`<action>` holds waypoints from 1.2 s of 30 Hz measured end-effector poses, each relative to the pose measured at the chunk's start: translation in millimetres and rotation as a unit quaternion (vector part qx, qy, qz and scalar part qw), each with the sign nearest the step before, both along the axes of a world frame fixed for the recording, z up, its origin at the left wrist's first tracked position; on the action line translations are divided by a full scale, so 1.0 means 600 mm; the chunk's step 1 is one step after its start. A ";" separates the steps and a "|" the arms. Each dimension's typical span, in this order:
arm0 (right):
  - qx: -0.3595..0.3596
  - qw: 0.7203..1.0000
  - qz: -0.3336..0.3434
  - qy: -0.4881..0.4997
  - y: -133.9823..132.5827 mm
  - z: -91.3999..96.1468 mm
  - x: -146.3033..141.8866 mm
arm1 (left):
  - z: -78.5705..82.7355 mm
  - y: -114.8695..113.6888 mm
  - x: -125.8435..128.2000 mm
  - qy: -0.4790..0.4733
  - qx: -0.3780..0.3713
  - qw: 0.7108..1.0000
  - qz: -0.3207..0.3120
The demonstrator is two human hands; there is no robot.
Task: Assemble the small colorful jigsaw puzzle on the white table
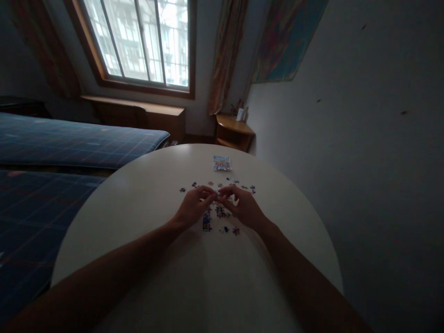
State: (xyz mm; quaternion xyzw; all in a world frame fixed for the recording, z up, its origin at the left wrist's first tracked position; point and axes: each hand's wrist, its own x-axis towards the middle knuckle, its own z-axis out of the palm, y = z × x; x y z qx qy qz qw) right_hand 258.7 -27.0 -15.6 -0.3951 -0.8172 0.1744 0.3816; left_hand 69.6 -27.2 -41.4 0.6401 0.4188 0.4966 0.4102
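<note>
L hand: our thumb & fingers curl inward, tips pinched.
R hand: mirrors L; we hold tips v. close to L's.
L forearm: bare, angled in fr. lower L.
R forearm: bare, same fr. lower R.

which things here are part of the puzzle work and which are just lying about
Puzzle work:
loose jigsaw pieces
joined strip of pieces
white table
small printed picture, probably

Just around:
plaid mattresses
wooden corner shelf
orange curtain
wall picture
</note>
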 end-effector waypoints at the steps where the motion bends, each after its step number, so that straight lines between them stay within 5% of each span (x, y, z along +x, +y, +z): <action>1: 0.003 1.000 -0.002 0.002 0.000 0.000 0.000 | -0.002 0.001 0.001 -0.006 -0.008 1.000 -0.006; 7: -0.008 0.999 -0.026 0.022 0.005 -0.004 0.002 | -0.010 0.002 0.004 0.007 0.002 0.999 -0.037; 15: -0.039 0.998 -0.035 0.030 0.006 -0.001 0.000 | -0.011 -0.002 0.003 0.132 0.069 0.989 0.008; 24: -0.035 0.998 -0.058 0.012 0.013 -0.005 0.014 | -0.020 0.001 -0.004 0.219 0.143 0.965 0.031; 36: -0.076 0.994 -0.074 -0.030 0.038 -0.032 0.036 | -0.041 0.004 -0.012 0.358 0.197 0.913 -0.022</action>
